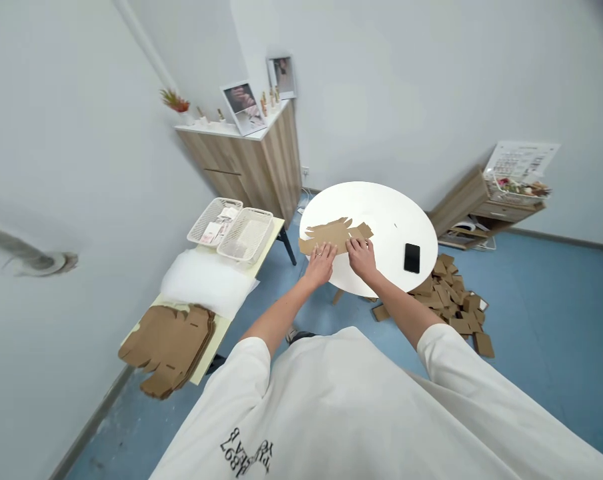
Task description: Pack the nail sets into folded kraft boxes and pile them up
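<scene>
A flat brown cardboard box blank (pixel 334 233) with cut flaps lies on the left part of the round white table (pixel 381 200). At its near edge, my left hand (pixel 321 262) has its fingers bent over the board and grips it. My right hand (pixel 361 258) is closed on the near right part of the same blank, beside a small flap. The undersides of both hands and the thumbs are mostly hidden. To the right of my right hand, a black phone (pixel 412 258) lies on the table.
On the left, a side table (pixel 209 350) holds stacked cardboard blanks (pixel 169 340), white packing sheets (pixel 206 280) and two white baskets (pixel 245 233). Many folded small boxes (pixel 451 297) are heaped on the blue floor at right. Wooden cabinets (pixel 276 160) stand against the wall.
</scene>
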Action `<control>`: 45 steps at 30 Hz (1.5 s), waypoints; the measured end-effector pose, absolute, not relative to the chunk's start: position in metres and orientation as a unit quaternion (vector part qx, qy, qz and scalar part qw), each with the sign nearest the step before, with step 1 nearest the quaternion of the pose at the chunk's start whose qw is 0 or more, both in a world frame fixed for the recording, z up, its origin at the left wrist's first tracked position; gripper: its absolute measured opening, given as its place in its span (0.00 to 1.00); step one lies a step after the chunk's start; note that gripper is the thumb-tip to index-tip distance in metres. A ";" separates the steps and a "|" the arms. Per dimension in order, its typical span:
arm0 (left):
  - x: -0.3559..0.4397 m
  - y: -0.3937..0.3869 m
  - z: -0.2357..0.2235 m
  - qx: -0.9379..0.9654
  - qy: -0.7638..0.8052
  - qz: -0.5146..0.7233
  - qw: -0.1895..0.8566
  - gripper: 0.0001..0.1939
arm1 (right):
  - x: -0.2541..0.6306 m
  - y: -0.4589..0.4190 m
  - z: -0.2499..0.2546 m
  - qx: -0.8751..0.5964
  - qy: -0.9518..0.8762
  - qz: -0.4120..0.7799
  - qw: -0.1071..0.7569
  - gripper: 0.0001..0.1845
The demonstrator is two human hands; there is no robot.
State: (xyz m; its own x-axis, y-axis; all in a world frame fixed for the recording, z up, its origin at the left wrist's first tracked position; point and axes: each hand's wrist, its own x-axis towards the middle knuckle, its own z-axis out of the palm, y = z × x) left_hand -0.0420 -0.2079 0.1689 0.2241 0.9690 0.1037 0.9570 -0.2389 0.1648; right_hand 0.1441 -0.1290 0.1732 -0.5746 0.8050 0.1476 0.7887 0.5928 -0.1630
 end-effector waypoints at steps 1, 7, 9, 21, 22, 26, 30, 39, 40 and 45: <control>-0.033 -0.199 0.165 0.791 0.604 0.084 0.039 0.40 | 0.156 -0.127 0.168 -0.464 -0.879 0.040 0.099 0.33; 0.000 -0.155 0.133 0.840 0.536 0.043 0.075 0.40 | 0.204 -0.118 0.130 -0.540 -0.839 0.045 0.053 0.32; 0.004 -0.139 0.122 0.852 0.514 0.034 0.088 0.38 | 0.211 -0.112 0.118 -0.558 -0.827 0.048 0.040 0.31; -0.006 -0.040 0.064 0.887 0.419 -0.048 0.186 0.35 | 0.205 -0.055 0.072 -0.635 -0.763 0.122 -0.023 0.26; -0.008 -0.036 0.060 0.888 0.415 -0.055 0.192 0.34 | 0.204 -0.052 0.070 -0.637 -0.760 0.126 -0.027 0.25; -0.013 -0.025 0.044 0.883 0.411 -0.078 0.212 0.33 | 0.202 -0.045 0.061 -0.630 -0.763 0.131 -0.061 0.26; -0.010 -0.018 0.030 0.872 0.417 -0.099 0.236 0.34 | 0.206 -0.037 0.052 -0.601 -0.779 0.128 -0.123 0.26; 0.006 -0.019 0.019 0.840 0.469 -0.118 0.248 0.32 | 0.226 -0.022 0.031 -0.540 -0.803 0.197 -0.156 0.20; 0.008 -0.017 0.019 0.840 0.471 -0.116 0.244 0.31 | 0.228 -0.019 0.030 -0.537 -0.804 0.204 -0.154 0.21; 0.023 0.003 0.020 0.833 0.481 -0.099 0.256 0.31 | 0.234 -0.004 0.032 -0.521 -0.806 0.233 -0.156 0.19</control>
